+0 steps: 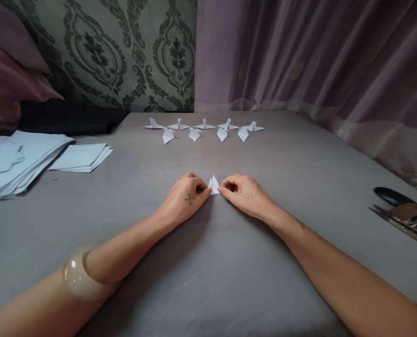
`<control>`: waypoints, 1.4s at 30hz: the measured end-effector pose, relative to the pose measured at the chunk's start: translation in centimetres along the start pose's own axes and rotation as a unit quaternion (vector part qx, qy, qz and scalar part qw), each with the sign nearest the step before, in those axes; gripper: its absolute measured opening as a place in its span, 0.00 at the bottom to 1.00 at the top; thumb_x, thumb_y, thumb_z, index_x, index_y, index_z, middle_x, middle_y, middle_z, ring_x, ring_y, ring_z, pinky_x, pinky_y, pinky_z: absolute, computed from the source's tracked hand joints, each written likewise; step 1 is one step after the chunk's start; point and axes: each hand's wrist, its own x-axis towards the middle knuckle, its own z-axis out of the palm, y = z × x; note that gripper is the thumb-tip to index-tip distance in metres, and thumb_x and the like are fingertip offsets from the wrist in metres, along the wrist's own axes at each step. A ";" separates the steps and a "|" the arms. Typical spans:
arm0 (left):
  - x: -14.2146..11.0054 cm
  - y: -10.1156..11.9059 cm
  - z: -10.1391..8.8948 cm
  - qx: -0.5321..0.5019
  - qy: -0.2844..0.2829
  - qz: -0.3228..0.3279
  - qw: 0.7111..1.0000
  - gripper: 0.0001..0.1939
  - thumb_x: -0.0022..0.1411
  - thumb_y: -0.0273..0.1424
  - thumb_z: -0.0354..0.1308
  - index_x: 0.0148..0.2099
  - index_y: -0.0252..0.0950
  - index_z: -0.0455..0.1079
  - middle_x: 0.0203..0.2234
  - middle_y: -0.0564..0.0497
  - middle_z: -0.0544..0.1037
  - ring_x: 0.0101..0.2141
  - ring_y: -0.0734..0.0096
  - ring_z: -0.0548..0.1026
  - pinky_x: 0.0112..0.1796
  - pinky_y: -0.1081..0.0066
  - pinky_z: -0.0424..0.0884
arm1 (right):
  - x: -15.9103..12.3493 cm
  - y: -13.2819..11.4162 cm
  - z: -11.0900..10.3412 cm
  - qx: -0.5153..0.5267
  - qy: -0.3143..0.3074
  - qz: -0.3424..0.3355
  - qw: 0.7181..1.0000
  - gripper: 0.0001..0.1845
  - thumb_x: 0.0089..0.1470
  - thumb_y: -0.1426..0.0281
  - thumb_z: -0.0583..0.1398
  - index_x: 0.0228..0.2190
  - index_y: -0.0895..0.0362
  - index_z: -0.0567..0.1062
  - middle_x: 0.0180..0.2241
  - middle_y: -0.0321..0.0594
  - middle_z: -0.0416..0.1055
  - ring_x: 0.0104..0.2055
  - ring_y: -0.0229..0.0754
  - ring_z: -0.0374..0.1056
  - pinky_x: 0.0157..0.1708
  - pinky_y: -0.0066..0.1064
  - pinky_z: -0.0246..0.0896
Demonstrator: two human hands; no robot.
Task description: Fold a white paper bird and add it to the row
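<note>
No writing can be read on anything here. Far to the left of the grip lie stacks of paper sheets [22, 159] on the grey surface [208, 262]. The left hand [187, 199], a bangle [80, 278] on its forearm, pinches the left edge of a small folded paper [214, 185]. The paper sits between both hands on the surface, its point aimed up and away. The right hand [245, 196] pinches its right edge. Beyond the grip, folded paper birds [203, 128] stand in rows. Far right lie scissors [401, 210].
</note>
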 end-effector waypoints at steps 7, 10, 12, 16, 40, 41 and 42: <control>0.0 0.1 0.0 -0.004 0.001 -0.013 1.000 0.11 0.55 0.36 0.53 0.29 0.35 0.71 0.33 0.48 0.71 0.30 0.69 0.69 0.33 0.68 0.64 | 0.1 -0.1 0.2 -0.017 -0.003 0.007 1.000 0.09 0.51 0.63 0.55 0.28 0.53 0.74 0.30 0.35 0.72 0.29 0.36 0.63 0.26 0.27 0.51; 0.0 -0.3 0.3 0.002 0.010 -0.001 1.000 0.11 0.56 0.37 0.53 0.29 0.35 0.70 0.32 0.49 0.70 0.29 0.71 0.68 0.31 0.68 0.64 | 0.0 -0.3 0.2 -0.030 0.003 0.010 1.000 0.09 0.52 0.64 0.55 0.27 0.53 0.74 0.30 0.35 0.71 0.29 0.36 0.63 0.27 0.27 0.52; -0.1 -0.6 0.6 0.008 0.024 0.014 1.000 0.09 0.57 0.36 0.52 0.32 0.36 0.69 0.33 0.50 0.70 0.29 0.71 0.68 0.31 0.69 0.65 | -0.1 -0.4 0.2 -0.036 0.008 0.006 0.999 0.09 0.53 0.65 0.55 0.27 0.53 0.73 0.30 0.35 0.71 0.30 0.36 0.64 0.28 0.27 0.52; -0.4 -0.6 1.0 0.037 0.034 0.085 0.995 0.10 0.61 0.30 0.47 0.43 0.39 0.67 0.41 0.50 0.69 0.35 0.71 0.69 0.34 0.70 0.67 | -0.5 -0.6 0.2 -0.042 0.020 0.001 0.999 0.07 0.54 0.66 0.55 0.30 0.54 0.71 0.31 0.35 0.71 0.30 0.36 0.64 0.27 0.27 0.52; -2.1 0.5 0.3 0.147 -0.010 0.157 0.976 0.17 0.56 0.24 0.44 0.40 0.38 0.73 0.36 0.47 0.78 0.38 0.63 0.71 0.36 0.69 0.67 | -3.6 -2.8 -1.5 -0.301 -0.050 -0.095 0.947 0.18 0.59 0.76 0.47 0.40 0.52 0.74 0.38 0.42 0.68 0.35 0.41 0.65 0.28 0.31 0.50; -1.9 0.3 0.3 0.112 0.015 0.136 0.984 0.16 0.56 0.24 0.45 0.38 0.39 0.74 0.35 0.48 0.78 0.37 0.64 0.72 0.37 0.69 0.67 | -3.4 -2.5 -1.5 -0.289 -0.036 -0.087 0.953 0.18 0.58 0.76 0.48 0.38 0.52 0.75 0.38 0.42 0.69 0.35 0.41 0.66 0.29 0.31 0.52; -1.7 0.1 0.2 0.074 0.040 0.108 0.991 0.16 0.55 0.24 0.45 0.38 0.38 0.74 0.34 0.48 0.78 0.35 0.66 0.72 0.37 0.69 0.67 | -3.1 -2.1 -1.4 -0.271 -0.021 -0.076 0.959 0.17 0.56 0.76 0.49 0.37 0.52 0.76 0.38 0.42 0.70 0.35 0.42 0.67 0.30 0.31 0.53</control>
